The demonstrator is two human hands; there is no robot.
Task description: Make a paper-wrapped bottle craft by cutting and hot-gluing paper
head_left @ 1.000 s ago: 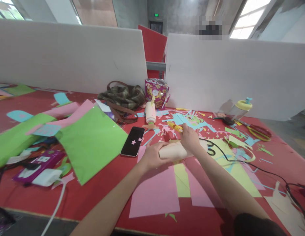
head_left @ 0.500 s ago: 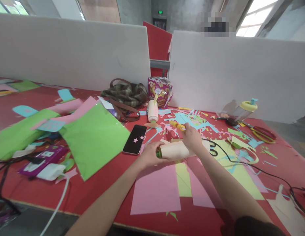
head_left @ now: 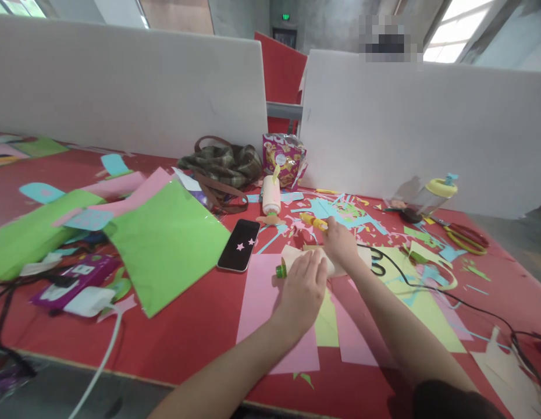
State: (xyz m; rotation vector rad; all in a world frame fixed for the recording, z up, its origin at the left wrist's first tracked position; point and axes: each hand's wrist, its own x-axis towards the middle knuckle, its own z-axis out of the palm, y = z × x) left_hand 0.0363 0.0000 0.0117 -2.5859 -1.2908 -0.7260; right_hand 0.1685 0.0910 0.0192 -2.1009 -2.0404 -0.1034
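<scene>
A bottle wrapped in cream paper [head_left: 290, 256] lies on its side, its green neck pointing left. My left hand [head_left: 303, 285] rests over the wrapped bottle from above, fingers together and curved across it. Above the bottle's right part, my right hand [head_left: 340, 241] is closed around a yellow tool [head_left: 314, 222]; its tip sticks out to the left and my hand hides the rest. A black cord [head_left: 395, 265] comes out behind my right wrist. Under the bottle are pink sheets [head_left: 292, 343] and a pale yellow sheet [head_left: 327, 320].
A phone [head_left: 239, 245] lies left of the bottle, beside a large green sheet [head_left: 174, 250]. Behind stand a smaller wrapped bottle [head_left: 271, 195], a snack bag [head_left: 283, 160] and a plaid bag [head_left: 229, 166]. Paper scraps [head_left: 349, 212] and scissors [head_left: 465, 235] lie at the right.
My left hand has moved from the bottle's neck end rightward onto the top of the wrapped paper, uncovering the green neck. My right hand stays nearly in place with the yellow tool.
</scene>
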